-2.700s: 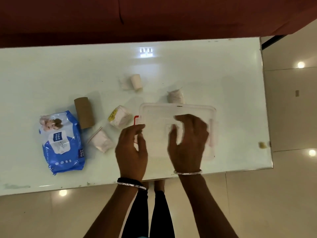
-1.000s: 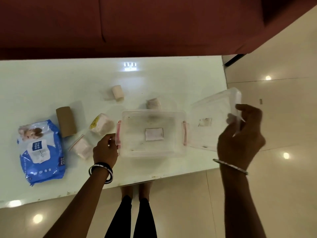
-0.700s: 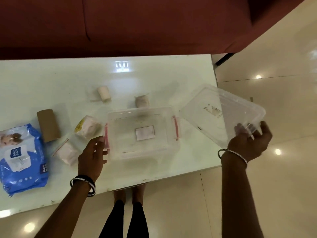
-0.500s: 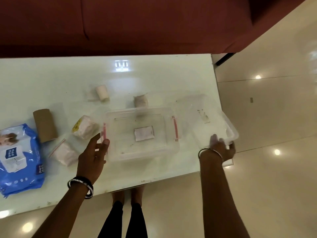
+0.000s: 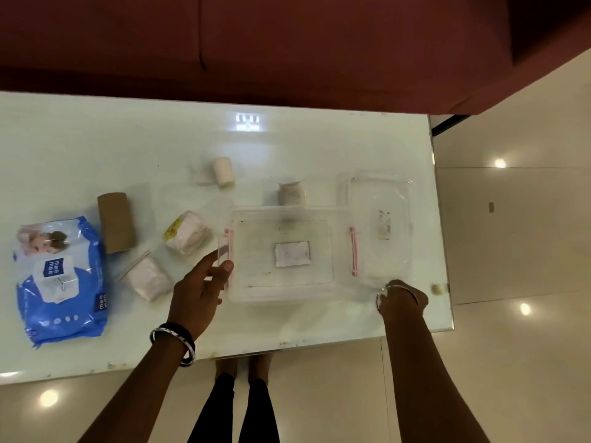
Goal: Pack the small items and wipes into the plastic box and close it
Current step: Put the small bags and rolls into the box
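Observation:
The clear plastic box (image 5: 287, 295) stands open and empty on the white table, with pink latches on both short sides. My left hand (image 5: 198, 292) rests at its left end, fingers on the left latch. The clear lid (image 5: 380, 225) lies flat on the table right of the box. My right hand (image 5: 404, 297) is at the lid's near corner, mostly hidden behind my wrist. A blue wipes pack (image 5: 60, 276) lies far left. A cardboard roll (image 5: 115, 222), two small white packets (image 5: 188, 231) (image 5: 148, 279), a white roll (image 5: 224, 172) and another small packet (image 5: 291, 195) lie around the box.
The table's right edge (image 5: 443, 251) runs just beyond the lid, with a small tan scrap (image 5: 436, 289) near it. A dark red sofa (image 5: 287, 43) runs behind the table. Glossy tiled floor lies to the right and below.
My right hand lifted the lid off the box, swung it to the right and laid it flat on the table. My left hand stayed at the box's left end.

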